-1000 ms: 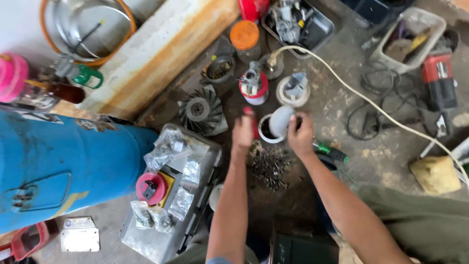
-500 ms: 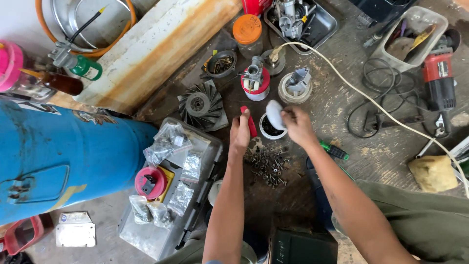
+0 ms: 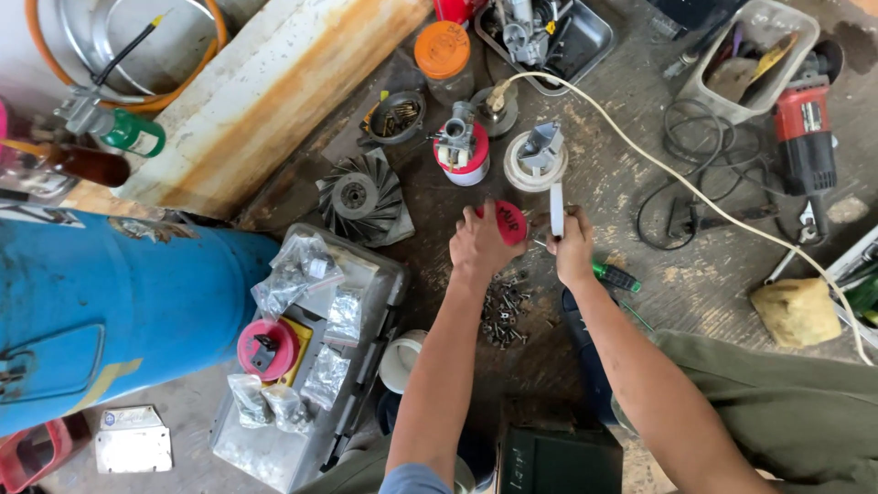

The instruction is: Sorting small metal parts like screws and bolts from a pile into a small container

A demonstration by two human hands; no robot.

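Two hands meet over a round red lid (image 3: 506,221) on the grimy floor (image 3: 640,302). The left hand (image 3: 480,249) is closed on the lid's near edge, holding it. Just right of the lid, the right hand (image 3: 573,249) grips a thin white part (image 3: 556,209) standing up from its fist. Just below the lid lies a heap of screws (image 3: 503,306); beyond the lid stand a red-and-white tub (image 3: 463,157) and a cream pot (image 3: 536,160). Right of the lid, past the right hand, lies a green-handled screwdriver (image 3: 615,276).

Bare forearms, blue sleeve edge (image 3: 413,479), olive trousers (image 3: 777,402).
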